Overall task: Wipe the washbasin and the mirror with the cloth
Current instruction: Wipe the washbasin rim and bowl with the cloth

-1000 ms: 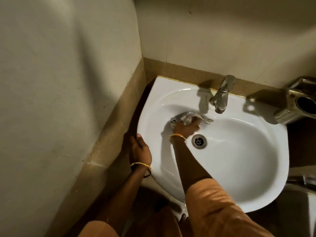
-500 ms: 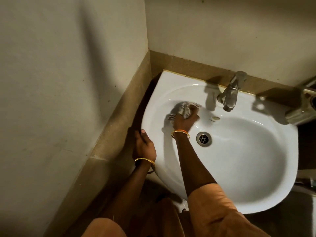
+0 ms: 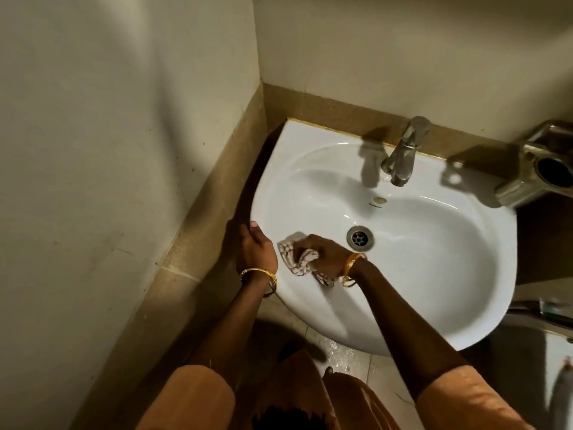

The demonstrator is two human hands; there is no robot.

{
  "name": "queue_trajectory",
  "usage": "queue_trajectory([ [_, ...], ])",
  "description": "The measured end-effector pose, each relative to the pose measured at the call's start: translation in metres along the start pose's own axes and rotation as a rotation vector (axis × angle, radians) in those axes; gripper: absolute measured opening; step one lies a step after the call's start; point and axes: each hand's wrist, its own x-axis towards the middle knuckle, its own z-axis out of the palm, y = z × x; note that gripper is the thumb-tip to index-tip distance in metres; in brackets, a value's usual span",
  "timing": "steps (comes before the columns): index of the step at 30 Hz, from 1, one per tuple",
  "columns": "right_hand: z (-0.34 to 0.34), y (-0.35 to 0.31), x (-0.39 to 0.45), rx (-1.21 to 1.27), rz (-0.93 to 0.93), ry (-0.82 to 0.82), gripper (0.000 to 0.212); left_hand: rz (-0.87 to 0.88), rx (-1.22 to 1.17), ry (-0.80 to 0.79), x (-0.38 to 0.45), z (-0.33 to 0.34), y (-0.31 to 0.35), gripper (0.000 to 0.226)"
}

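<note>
A white washbasin fills the corner, with a metal drain in its bowl. My right hand is closed around a crumpled pale patterned cloth and presses it on the bowl's near-left slope, just left of the drain. My left hand grips the basin's left rim, thumb on top. Both wrists carry gold bangles. No mirror shows in this view.
A chrome tap stands at the back of the basin. A metal fitting juts from the wall at the right. Beige walls with a brown tile band close in on the left and behind. Wet floor tiles lie below the basin.
My right hand has dragged the cloth from the back-left of the bowl, near the tap, down to the near-left slope beside the drain. My left hand stays on the rim.
</note>
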Motion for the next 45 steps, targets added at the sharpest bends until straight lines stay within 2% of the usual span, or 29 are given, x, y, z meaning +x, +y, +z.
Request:
queue_trajectory([
  [1,-0.001,0.008,-0.008,0.093,0.008,0.111,0.049,0.007,0.008,0.002,-0.001,-0.001,0.001,0.048],
  [3,-0.007,0.032,-0.010,0.245,0.076,0.501,0.053,0.032,0.025,0.023,-0.002,-0.001,0.001,0.047],
  [4,-0.012,0.045,-0.005,0.252,0.135,0.669,0.057,0.041,0.028,0.032,-0.002,-0.001,0.001,0.047],
  [5,-0.016,0.056,0.002,0.214,0.204,0.759,0.062,0.042,0.026,0.034,-0.002,-0.001,0.001,0.047],
  [7,-0.020,0.062,0.016,0.051,0.318,0.722,0.063,0.023,0.013,0.024,-0.001,0.000,0.001,0.048],
  [10,-0.013,0.057,0.035,-0.157,0.417,0.591,0.049,0.021,0.009,0.023,0.000,0.001,0.000,0.048],
  [14,0.003,0.042,0.020,-0.179,0.332,0.414,0.040,0.049,0.008,0.045,-0.002,0.000,0.000,0.047],
  [19,0.021,-0.002,-0.012,-0.027,0.145,0.245,0.040,0.088,0.034,0.065,-0.001,-0.002,0.000,0.045],
  [21,0.014,-0.014,-0.005,0.234,0.110,0.331,0.046,0.096,0.029,0.068,-0.002,-0.003,0.000,0.043],
  [23,0.005,-0.021,0.014,0.636,0.126,0.571,0.049,0.101,0.009,0.065,-0.001,-0.002,-0.001,0.043],
  [26,-0.004,-0.033,0.041,1.139,0.086,0.847,0.028,0.087,-0.013,0.052,0.001,0.000,-0.002,0.044],
  [28,-0.006,-0.036,0.055,1.142,0.040,0.914,0.017,0.066,-0.032,0.038,0.003,0.001,-0.004,0.045],
  [29,-0.007,-0.036,0.061,1.072,0.023,0.899,0.023,0.055,-0.041,0.029,0.004,0.001,-0.006,0.045],
  [31,-0.008,-0.044,0.065,0.861,-0.056,0.736,0.039,0.033,-0.071,0.010,0.007,0.003,-0.007,0.046],
  [33,-0.009,-0.051,0.060,0.697,-0.101,0.586,0.044,0.016,-0.099,-0.012,0.007,0.003,-0.009,0.048],
  [36,-0.003,-0.054,0.033,0.720,-0.081,0.309,0.052,0.031,-0.122,-0.042,0.011,0.004,-0.013,0.049],
  [38,0.005,-0.033,0.014,0.721,-0.045,0.143,0.049,0.003,-0.204,-0.075,0.016,0.007,-0.018,0.050],
  [40,0.009,-0.006,-0.003,0.652,0.006,-0.013,0.038,-0.054,-0.337,-0.114,0.019,0.010,-0.021,0.052],
  [43,0.009,0.032,-0.019,0.494,0.112,-0.093,0.031,-0.112,-0.456,-0.156,0.025,0.015,-0.029,0.053],
  [45,0.010,0.036,-0.024,0.474,0.129,-0.055,0.028,-0.107,-0.445,-0.145,0.028,0.017,-0.032,0.059],
])
